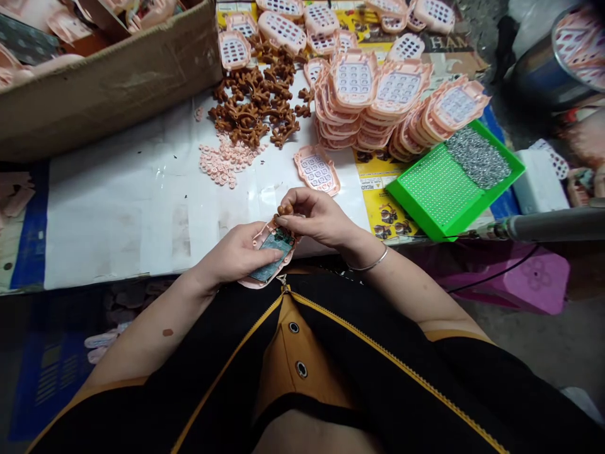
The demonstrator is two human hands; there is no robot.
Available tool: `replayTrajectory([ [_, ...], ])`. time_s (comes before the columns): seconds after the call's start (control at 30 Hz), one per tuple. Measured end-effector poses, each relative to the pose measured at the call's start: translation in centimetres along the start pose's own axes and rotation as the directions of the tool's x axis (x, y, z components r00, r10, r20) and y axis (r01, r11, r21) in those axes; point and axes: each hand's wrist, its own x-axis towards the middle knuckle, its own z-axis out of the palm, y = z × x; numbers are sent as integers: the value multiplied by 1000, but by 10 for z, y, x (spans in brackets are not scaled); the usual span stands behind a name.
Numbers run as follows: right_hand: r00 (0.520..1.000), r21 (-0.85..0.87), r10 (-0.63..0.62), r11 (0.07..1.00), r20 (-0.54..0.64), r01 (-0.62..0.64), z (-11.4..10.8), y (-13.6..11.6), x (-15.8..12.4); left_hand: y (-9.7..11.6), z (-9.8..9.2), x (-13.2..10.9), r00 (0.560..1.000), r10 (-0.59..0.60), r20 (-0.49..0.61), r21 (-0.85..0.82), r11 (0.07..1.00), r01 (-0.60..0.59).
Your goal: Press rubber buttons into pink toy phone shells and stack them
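My left hand grips a pink plastic casing near the table's front edge, thumb across the dark green circuit board lying inside it. At the casing's upper end, my right hand pinches a small brown plastic piece between thumb and fingers. Whether that piece is seated in the casing I cannot tell. Just beyond the hands lies a single pink casing with a keypad. A heap of similar brown pieces and a pile of small pink rings sit farther back.
Stacked pink casings stand at the back right. Beside them, a green tray holds many small metal screws. A cardboard box of parts fills the back left. A grey rod-shaped tool juts in from the right above a pink stool.
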Motion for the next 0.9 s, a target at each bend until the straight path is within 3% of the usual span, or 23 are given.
replayTrajectory([
  [0.1, 998, 33, 15, 999, -68, -13, 5, -2, 0, -2, -2, -1, 999, 32, -8, -12, 999, -32],
  [0.23, 989, 104, 143, 985, -34, -139, 10, 1, 3, -3, -2, -2, 999, 17, 42, -101, 995, -13],
  [0.3, 988, 83, 151, 986, -30, -148, 9, 0, 4, -4, -2, -2, 999, 4, 54, -143, 990, 4],
  [0.37, 994, -5, 63, 998, -94, -64, 1, -2, 3, -4, -2, -1, 999, -3, 34, -194, 981, 9],
  [0.43, 965, -238, -113, 970, -238, 55, -14, -5, 0, -4, -4, 1, 999, 7, -36, -262, 965, -17],
  [0.5, 872, -590, -323, 806, -367, 49, -33, -7, -4, -3, -7, 4, 991, 10, -136, -336, 940, -56],
  [0.57, 803, -838, -444, 532, -398, -121, -52, -3, -7, -2, -10, 8, 974, -5, -225, -402, 912, -88],
  [0.67, 820, -922, -425, 229, -383, -312, -64, 8, -7, 0, -11, 14, 960, -24, -279, -468, 876, -114],
  [0.77, 847, -940, -407, 154, -342, -305, -60, 18, -3, 3, -11, 18, 953, -12, -303, -491, 859, -145],
  [0.9, 856, -949, -432, 256, -284, -185, -44, 24, -5, 7, -10, 25, 936, -11, -353, -510, 841, -183],
])
